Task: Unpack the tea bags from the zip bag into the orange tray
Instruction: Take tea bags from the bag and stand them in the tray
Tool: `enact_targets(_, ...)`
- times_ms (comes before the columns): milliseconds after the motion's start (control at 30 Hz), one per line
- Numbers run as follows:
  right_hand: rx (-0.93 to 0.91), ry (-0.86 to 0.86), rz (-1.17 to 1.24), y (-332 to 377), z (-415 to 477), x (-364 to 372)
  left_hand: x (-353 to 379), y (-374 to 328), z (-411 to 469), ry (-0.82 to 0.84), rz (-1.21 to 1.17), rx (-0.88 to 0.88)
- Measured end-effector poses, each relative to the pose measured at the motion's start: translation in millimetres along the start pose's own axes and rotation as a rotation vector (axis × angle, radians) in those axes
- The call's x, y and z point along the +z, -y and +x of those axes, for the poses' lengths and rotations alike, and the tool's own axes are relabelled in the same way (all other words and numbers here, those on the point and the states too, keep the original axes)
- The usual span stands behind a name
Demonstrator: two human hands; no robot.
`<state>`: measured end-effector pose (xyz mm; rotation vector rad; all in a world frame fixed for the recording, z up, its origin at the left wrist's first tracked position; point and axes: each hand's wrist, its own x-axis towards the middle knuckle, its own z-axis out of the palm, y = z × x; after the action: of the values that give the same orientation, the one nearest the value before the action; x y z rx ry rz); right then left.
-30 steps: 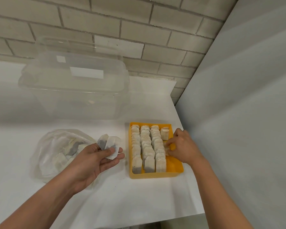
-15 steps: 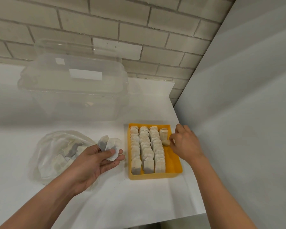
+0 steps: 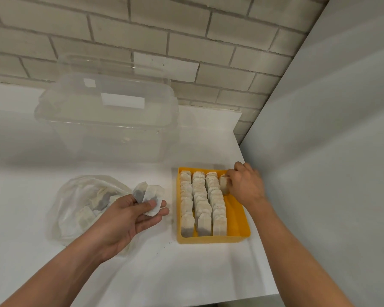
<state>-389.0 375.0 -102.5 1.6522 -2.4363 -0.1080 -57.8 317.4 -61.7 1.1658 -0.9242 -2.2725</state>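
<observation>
White counter (image 3: 142, 273): right hand (image 3: 245, 187) pinches tea bag (image 3: 224, 185) upright at orange tray's (image 3: 238, 220) far right, beside three full rows (image 3: 200, 200). Left hand (image 3: 129, 218) grips two tea bags (image 3: 150, 196); zip bag (image 3: 75, 200) holds more.

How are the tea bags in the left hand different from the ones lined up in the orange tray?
The held tea bags are few, fanned loosely in the left hand; the tray rows are many, packed tight in the orange tray. The held tea bags lie tilted; the tray rows stand upright. The held tea bags look whiter, dark contents showing; the tray rows look tan. Both are small paper bags.
</observation>
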Motion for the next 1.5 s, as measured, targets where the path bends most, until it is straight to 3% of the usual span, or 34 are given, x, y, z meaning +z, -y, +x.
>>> enact_targets(167,0.124,-0.080,0.197,-3.3,-12.9,0.9,-2.2,0.7,2.9,-0.006,-0.012,-0.004)
enact_targets(433,0.038,0.072,0.048,2.0,-22.3,6.7,9.5,-1.0,2.5,0.028,-0.027,-0.033)
enact_targets(567,0.082,-0.197,0.405,23.7,-36.8,-24.9,12.9,-5.0,-1.9,0.081,0.053,-0.022)
enact_targets(633,0.008,-0.266,0.691,47.6,-50.4,-50.3,14.4,-5.7,-3.3,0.102,0.097,-0.022)
enact_targets(700,-0.188,-0.318,0.862,70.3,-64.2,-73.7,18.5,-6.3,-3.5,0.116,0.103,-0.020)
enact_targets(800,-0.458,-0.325,0.847,94.0,-81.1,-85.0,21.5,-7.4,-5.7,0.119,0.070,-0.002)
enact_targets(900,-0.511,-0.312,0.659,105.5,-87.4,-79.9,21.4,-7.5,-6.5,0.140,0.056,0.017)
enact_targets(1200,-0.423,-0.329,0.614,114.6,-95.9,-77.0,20.4,-3.2,-7.0,0.139,0.016,-0.036)
enact_targets(1367,-0.210,-0.429,0.790,93.0,-89.9,-84.6,18.7,-1.3,-3.1,0.145,0.105,-0.009)
enact_targets(1500,-0.064,-0.449,0.785,58.9,-73.5,-80.0,15.7,1.3,-1.1,0.106,0.107,0.024)
